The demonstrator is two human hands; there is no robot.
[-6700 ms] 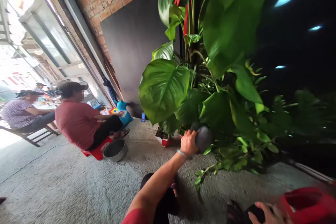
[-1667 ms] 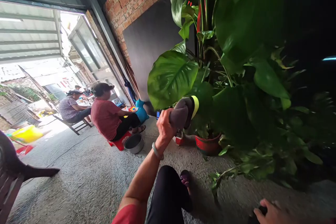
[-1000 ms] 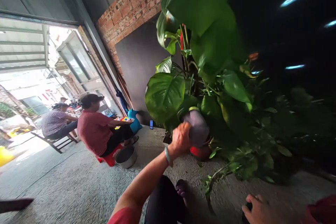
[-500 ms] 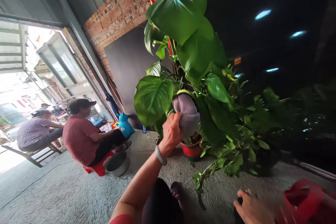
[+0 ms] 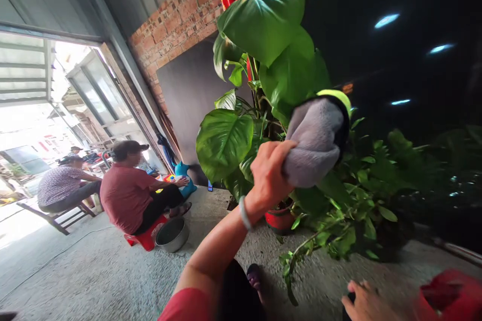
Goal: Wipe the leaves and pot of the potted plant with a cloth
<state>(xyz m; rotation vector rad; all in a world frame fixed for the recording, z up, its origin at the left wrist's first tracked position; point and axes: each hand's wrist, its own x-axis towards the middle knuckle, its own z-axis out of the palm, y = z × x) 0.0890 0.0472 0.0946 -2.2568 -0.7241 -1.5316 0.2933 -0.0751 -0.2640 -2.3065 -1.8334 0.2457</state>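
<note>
Grey fabric, a cloth (image 5: 314, 140) with a yellow-green edge and a dark band at its upper right, is bunched in the left hand (image 5: 269, 173), whose fingers are clenched around its lower left end. The cloth is raised in front of the potted plant (image 5: 263, 25), just at the foliage below the large top leaf; actual contact with a leaf cannot be confirmed. A pale bangle (image 5: 244, 213) sits on the left wrist. The plant stands in a red pot (image 5: 278, 219) on the rough concrete floor (image 5: 94, 271), at about 6 o'clock from the cloth. The right hand (image 5: 367, 303) is low at the bottom edge, at roughly 5 o'clock from the cloth, with fingers bent over a small dark object; whether they actually grip it cannot be told. A red container (image 5: 450, 296) lies just beside that hand at its 3 o'clock. At 9 o'clock from the plant, well apart, a seated person in a red shirt (image 5: 126, 193) rests on a low red stool (image 5: 145, 237), with a metal bowl (image 5: 172, 234) just beside it on the floor. A second seated person (image 5: 62, 190) is further out at 9 o'clock. A brick wall (image 5: 176, 15) rises behind the plant.
</note>
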